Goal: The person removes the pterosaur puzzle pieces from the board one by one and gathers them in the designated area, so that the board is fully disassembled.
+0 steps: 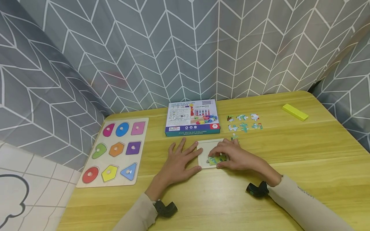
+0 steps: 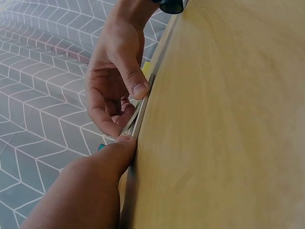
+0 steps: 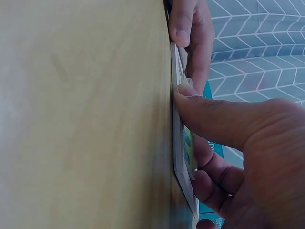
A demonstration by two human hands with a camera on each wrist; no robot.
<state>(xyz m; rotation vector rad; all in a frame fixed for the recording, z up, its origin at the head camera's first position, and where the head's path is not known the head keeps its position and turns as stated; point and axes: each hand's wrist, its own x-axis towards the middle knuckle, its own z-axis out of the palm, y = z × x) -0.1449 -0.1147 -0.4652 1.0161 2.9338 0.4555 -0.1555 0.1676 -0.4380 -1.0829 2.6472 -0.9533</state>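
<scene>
A shallow puzzle tray point(image 1: 203, 162) with a pale border lies flat on the table. Over its lower part, my right hand point(image 1: 235, 156) pinches a green jigsaw section point(image 1: 217, 159) between thumb and bent fingers. Seen from the right wrist, that green section point(image 3: 187, 148) is slightly tilted against the tray point(image 3: 177, 138), its edge lifted. My left hand point(image 1: 180, 163) is spread on the table to the left, its fingertips touching the tray's left edge. In the left wrist view, the left thumb point(image 2: 125, 140) presses at the tray's edge. Part of the section is hidden by the right fingers.
Several loose jigsaw pieces point(image 1: 244, 126) lie beyond the right hand, with one piece point(image 1: 234, 136) near the tray's top corner. Behind the tray stands a bead toy box point(image 1: 192, 118). A shape board point(image 1: 115, 154) is at left, a yellow block point(image 1: 295, 112) at far right.
</scene>
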